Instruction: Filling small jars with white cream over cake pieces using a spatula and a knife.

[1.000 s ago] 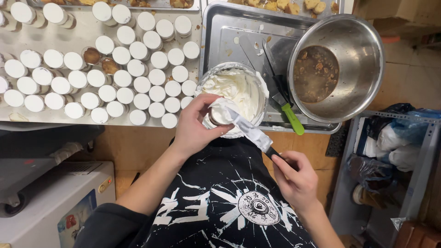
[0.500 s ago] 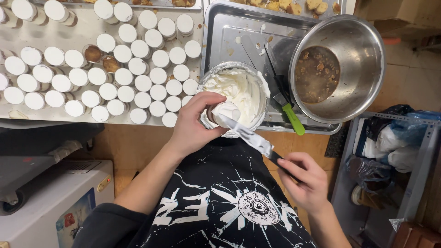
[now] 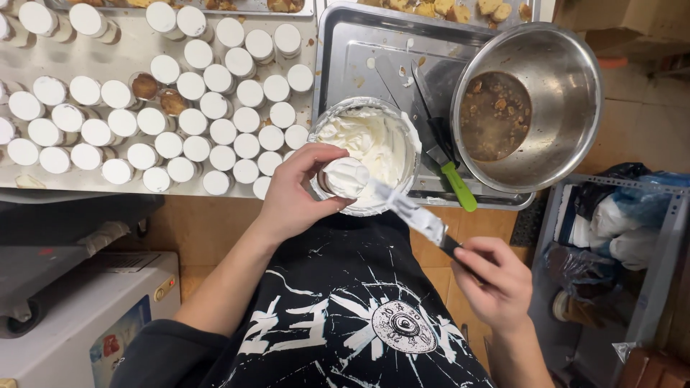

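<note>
Spatula [image 3: 402, 208] now levelling one cup [image 3: 343, 177], left fingers [image 3: 316, 154] clamped, right fingers [image 3: 478, 253] gripping handle.

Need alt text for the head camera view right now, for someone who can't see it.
The left hand holds a small cup over a bowl of white cream while the right hand levels its top with a spatula. Rows of filled cups stand to the left, a steel bowl to the right.

Steel worktop [image 3: 136, 50], crowded.
Rows of small white-topped cups [image 3: 215, 108] cover its left; a metal tray [image 3: 359, 57] sits right.
</note>
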